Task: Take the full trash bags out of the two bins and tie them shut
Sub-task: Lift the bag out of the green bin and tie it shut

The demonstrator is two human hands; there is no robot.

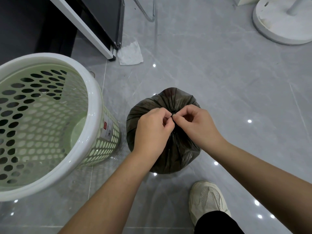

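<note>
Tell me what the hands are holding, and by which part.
The left hand and right hand both pinch the black trash bag at its gathered top.

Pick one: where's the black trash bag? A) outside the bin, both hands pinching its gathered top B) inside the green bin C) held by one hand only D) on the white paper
A: the trash bag sits beside the bin, left hand and right hand pinching its gathered neck.

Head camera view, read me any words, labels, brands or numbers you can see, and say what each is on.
Too blurred to read: the white sticker on the side of the pale green perforated plastic bin, with a red square mark and small print.
No text seen on the black plastic trash bag or the off-white mesh shoe.
</note>
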